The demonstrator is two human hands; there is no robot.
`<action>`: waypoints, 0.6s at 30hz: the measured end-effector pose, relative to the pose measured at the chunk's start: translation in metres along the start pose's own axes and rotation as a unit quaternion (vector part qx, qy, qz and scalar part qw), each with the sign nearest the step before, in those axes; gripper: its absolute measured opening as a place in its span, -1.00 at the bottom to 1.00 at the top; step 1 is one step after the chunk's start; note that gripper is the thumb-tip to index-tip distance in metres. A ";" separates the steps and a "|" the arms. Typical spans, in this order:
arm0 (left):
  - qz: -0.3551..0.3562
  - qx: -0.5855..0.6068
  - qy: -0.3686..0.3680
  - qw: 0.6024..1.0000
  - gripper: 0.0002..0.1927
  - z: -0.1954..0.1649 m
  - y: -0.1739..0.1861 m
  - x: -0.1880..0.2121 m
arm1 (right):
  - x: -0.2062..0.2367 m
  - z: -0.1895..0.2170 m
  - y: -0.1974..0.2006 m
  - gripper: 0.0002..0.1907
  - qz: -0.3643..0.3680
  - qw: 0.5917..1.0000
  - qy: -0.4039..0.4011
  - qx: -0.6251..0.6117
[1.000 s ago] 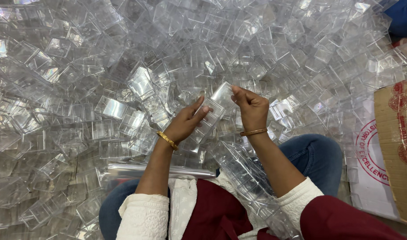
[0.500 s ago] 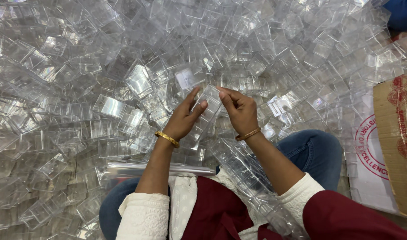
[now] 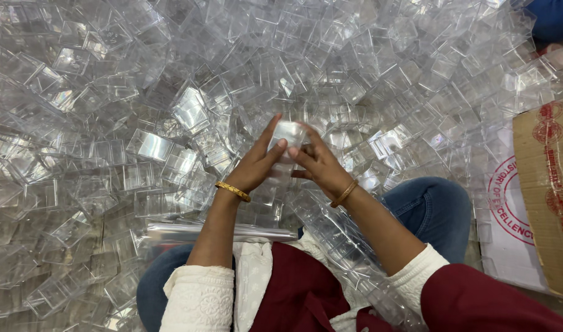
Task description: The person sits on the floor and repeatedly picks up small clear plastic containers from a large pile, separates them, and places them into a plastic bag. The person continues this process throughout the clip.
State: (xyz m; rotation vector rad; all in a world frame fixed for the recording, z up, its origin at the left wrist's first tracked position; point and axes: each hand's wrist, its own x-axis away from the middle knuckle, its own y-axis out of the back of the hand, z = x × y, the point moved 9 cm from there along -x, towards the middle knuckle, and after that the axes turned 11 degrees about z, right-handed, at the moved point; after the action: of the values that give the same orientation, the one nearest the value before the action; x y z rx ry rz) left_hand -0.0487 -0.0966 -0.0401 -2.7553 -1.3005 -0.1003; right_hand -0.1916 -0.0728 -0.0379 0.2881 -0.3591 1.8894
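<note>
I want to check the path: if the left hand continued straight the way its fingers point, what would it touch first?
The left hand points up and right; its fingers already touch the small clear box held with the right hand. Beyond lies the pile of clear boxes, though depth is unclear.

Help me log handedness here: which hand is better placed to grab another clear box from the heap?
Probably the left hand: only its fingertips touch the clear box, while the right hand seems to grip it.

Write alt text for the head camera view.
Both hands, left hand and right hand, hold one small clear plastic box between them above a huge pile of identical clear plastic boxes. The seated person wears gold bangles and blue jeans; a brown cardboard carton lies at right.
</note>
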 end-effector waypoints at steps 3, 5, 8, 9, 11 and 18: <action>-0.052 -0.058 -0.082 0.994 -0.24 -0.020 0.012 0.004 | -0.020 -0.004 0.029 -0.17 -0.028 0.982 0.017 0.186; -0.071 0.009 0.004 0.997 -0.22 -0.008 0.021 0.006 | -0.032 0.017 0.056 -0.37 -0.126 0.871 0.079 0.469; -0.084 0.071 0.033 0.993 -0.22 -0.011 0.029 0.011 | -0.052 0.004 0.063 -0.01 -0.109 0.721 0.081 0.679; -0.087 0.085 0.026 0.992 -0.22 -0.015 0.031 0.013 | -0.055 -0.010 0.065 -0.02 -0.089 0.719 0.064 0.687; -0.081 0.079 0.020 0.993 -0.24 -0.020 0.031 0.014 | -0.050 -0.042 0.062 -0.03 -0.047 0.711 0.031 0.701; -0.067 0.035 0.032 0.997 -0.24 -0.020 0.024 0.015 | 0.001 -0.058 0.138 -0.55 -0.243 0.812 0.044 0.528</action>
State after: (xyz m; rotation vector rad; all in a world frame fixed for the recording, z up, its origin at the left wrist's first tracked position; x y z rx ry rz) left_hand -0.0215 -0.1026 -0.0197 -2.5828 -1.4429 -0.1496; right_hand -0.3231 -0.0939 -0.1063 0.9265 0.8234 1.3967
